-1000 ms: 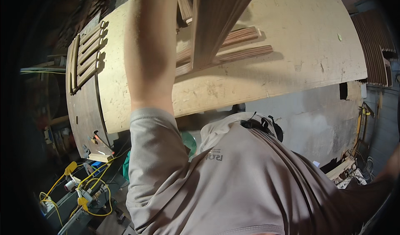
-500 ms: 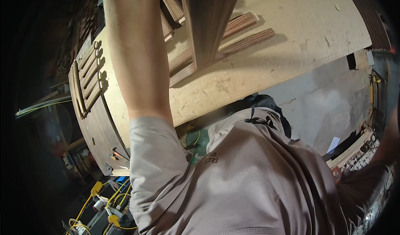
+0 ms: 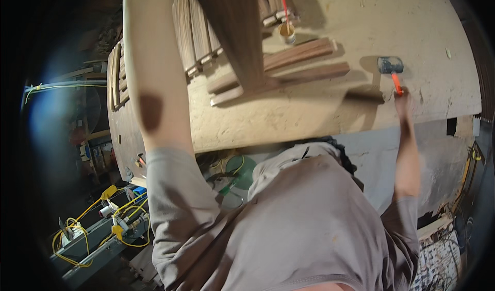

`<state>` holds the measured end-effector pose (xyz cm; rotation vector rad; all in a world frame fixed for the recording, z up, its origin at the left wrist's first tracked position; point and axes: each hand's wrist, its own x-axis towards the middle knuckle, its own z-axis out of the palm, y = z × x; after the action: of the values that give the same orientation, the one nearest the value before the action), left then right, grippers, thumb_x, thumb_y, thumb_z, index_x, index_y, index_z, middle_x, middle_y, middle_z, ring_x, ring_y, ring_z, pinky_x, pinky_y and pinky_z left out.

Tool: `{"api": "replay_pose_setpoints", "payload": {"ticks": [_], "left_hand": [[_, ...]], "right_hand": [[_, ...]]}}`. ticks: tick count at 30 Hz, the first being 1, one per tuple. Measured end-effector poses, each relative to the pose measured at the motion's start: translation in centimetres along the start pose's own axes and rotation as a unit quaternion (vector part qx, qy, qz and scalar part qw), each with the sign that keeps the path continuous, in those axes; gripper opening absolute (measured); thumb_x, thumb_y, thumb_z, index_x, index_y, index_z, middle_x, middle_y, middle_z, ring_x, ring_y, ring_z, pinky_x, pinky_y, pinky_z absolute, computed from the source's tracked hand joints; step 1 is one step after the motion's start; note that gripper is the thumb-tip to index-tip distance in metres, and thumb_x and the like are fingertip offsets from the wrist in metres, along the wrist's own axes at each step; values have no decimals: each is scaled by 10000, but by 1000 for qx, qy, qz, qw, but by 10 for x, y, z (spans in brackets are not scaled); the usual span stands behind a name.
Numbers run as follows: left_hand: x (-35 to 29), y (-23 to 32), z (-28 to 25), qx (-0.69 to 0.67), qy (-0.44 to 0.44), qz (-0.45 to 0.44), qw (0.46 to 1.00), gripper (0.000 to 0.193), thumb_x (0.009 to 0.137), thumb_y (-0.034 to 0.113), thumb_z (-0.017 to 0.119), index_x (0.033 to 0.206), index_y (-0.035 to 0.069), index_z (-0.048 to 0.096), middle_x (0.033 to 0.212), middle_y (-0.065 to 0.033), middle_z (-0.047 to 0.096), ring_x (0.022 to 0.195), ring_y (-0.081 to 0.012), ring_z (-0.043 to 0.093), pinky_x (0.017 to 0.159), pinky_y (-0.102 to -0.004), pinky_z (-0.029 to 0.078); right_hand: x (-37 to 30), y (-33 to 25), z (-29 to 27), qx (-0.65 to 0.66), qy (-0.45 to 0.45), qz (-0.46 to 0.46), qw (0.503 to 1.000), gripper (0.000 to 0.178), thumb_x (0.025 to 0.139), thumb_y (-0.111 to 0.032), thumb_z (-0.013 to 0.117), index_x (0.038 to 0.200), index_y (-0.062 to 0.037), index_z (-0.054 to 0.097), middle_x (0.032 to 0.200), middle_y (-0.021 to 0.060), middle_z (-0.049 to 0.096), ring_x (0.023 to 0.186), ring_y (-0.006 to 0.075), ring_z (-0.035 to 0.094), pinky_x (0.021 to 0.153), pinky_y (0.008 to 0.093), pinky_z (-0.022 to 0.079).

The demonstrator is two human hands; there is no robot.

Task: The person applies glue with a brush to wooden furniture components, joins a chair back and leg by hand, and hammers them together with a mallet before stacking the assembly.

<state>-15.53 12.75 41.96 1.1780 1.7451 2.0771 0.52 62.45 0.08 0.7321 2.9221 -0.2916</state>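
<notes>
My right hand (image 3: 403, 99) is closed round the orange handle of a mallet (image 3: 390, 65) with a dark, thick head, held over the right part of the table. My left forearm (image 3: 154, 59) runs up past the top edge, so the left hand is out of sight. Beside that arm a dark brown wooden board (image 3: 234, 28) rises, tilted, its lower end meeting a long wooden strip (image 3: 314, 76). Whether the left hand holds the board is hidden. A second wooden strip (image 3: 299, 53) lies just behind the first.
A small pot (image 3: 286, 33) with a red-handled stick stands behind the strips. Several brown slats (image 3: 193, 28) lie to its left. The pale tabletop (image 3: 258, 118) ends close to my body. Yellow cables (image 3: 77, 260) lie at lower left, and more wood pieces (image 3: 117, 79) at the left end.
My right arm has swung in from the right edge, bringing the mallet over the table. The view has shifted, showing the pot and more slats.
</notes>
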Motion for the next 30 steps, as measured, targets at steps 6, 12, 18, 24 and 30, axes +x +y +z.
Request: {"api": "replay_pose_setpoints", "payload": {"ticks": [6, 12, 18, 24, 30], "left_hand": [[-25, 6, 8, 5, -16, 38, 999, 775, 616, 274, 699, 1298, 22, 431, 1214, -183, 534, 1010, -282, 576, 879, -348, 512], [-23, 13, 20, -28, -127, 25, 991, 944, 615, 329, 795, 1402, 137, 310, 1260, -143, 419, 1133, -304, 487, 976, -355, 463], [-34, 14, 41, -72, -108, 31, 991, 1085, 550, 349, 901, 1423, 160, 286, 1248, -148, 426, 1124, -314, 492, 959, -378, 478], [-43, 11, 35, -78, -76, 64, 992, 1057, 485, 347, 890, 1369, 104, 363, 1235, -162, 481, 1126, -313, 505, 946, -374, 475], [-72, 4, 27, -18, 137, 32, 990, 947, 461, 156, 848, 1307, 33, 438, 1197, -134, 536, 1137, -263, 508, 988, -366, 409]], "right_hand": [[13, -159, -15, 103, 161, -419, 888, 306, 846, -240, 590, 1069, -32, 603, 1153, 170, 573, 1110, 352, 504, 924, 438, 430], [-1, -312, 24, 31, -18, -529, 848, 415, 804, -237, 659, 1110, 26, 562, 1178, 182, 565, 1139, 328, 506, 913, 412, 458], [6, -346, 49, -108, -163, -558, 807, 546, 721, -277, 747, 1127, 34, 555, 1112, 209, 589, 1044, 331, 573, 887, 415, 476], [1, -338, 42, -89, -164, -565, 803, 149, 570, -158, 693, 693, -75, 684, 774, 164, 674, 786, 362, 658, 679, 422, 545], [2, -328, -35, 51, -116, -570, 812, 491, 597, -227, 747, 1037, -39, 639, 899, 238, 649, 895, 378, 627, 767, 442, 516]]}}
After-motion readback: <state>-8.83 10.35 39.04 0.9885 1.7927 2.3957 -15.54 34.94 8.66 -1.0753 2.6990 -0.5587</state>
